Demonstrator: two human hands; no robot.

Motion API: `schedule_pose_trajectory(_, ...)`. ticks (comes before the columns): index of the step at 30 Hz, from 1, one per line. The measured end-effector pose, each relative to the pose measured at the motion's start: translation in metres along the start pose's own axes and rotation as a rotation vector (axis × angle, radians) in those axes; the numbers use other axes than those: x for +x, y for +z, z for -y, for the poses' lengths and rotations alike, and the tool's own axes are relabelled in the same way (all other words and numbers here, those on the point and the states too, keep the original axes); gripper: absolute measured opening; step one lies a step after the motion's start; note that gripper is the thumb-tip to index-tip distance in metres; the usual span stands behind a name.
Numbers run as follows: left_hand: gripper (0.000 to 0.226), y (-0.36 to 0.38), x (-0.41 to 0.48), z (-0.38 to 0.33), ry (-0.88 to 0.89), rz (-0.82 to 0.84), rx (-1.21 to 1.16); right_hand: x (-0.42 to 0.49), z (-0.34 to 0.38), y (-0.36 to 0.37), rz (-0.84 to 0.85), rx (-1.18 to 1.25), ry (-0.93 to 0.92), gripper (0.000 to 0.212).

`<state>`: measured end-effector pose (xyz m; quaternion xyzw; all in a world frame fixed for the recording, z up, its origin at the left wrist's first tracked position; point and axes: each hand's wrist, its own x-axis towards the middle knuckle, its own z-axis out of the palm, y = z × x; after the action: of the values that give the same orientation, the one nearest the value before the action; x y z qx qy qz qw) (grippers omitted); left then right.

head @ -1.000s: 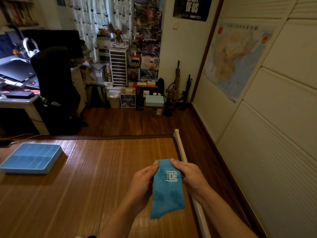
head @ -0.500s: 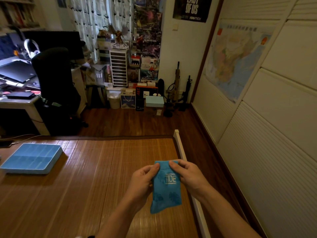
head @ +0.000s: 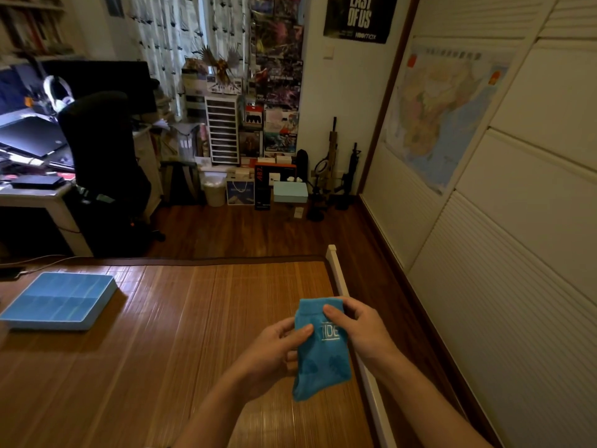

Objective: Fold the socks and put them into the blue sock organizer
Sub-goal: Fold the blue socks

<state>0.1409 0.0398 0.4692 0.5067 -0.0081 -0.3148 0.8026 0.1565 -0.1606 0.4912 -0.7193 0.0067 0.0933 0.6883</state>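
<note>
Both hands are holding a blue sock [head: 318,357] above the bamboo mat [head: 168,334].

The left hand [head: 274,350] and right hand [head: 358,328] are pinching its upper part, fingers closed; the blue sock organizer [head: 59,300] is lying well left of the sock.

Both hands raised together, left grip [head: 274,347] and right grip [head: 361,328] pinched closed.

Both hands [head: 274,350] [head: 361,331] pinch a blue sock [head: 323,354] above the bamboo mat [head: 161,334].
</note>
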Motion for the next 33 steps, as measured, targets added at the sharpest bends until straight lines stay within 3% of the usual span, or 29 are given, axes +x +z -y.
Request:
schedule_pose_trajectory(10,0.035,0.007,0.003,0.005,0.05,-0.063,0.067,-0.001,-0.002,-0.003,-0.005,-0.04,-0.033,0.023)
schedule_pose_trajectory(18,0.032,0.008,0.002,0.006,0.155,-0.111,0.104,-0.002,0.006,-0.006,0.047,-0.02,-0.029,0.036)
schedule_pose_trajectory(23,0.034,0.007,0.003,0.007,0.215,-0.156,0.112,-0.004,0.008,-0.006,0.126,0.04,0.103,0.047)
schedule_pose_trajectory(33,0.038,0.004,0.001,0.003,0.191,-0.068,0.055,-0.008,0.005,-0.003,0.056,0.068,0.033,0.029)
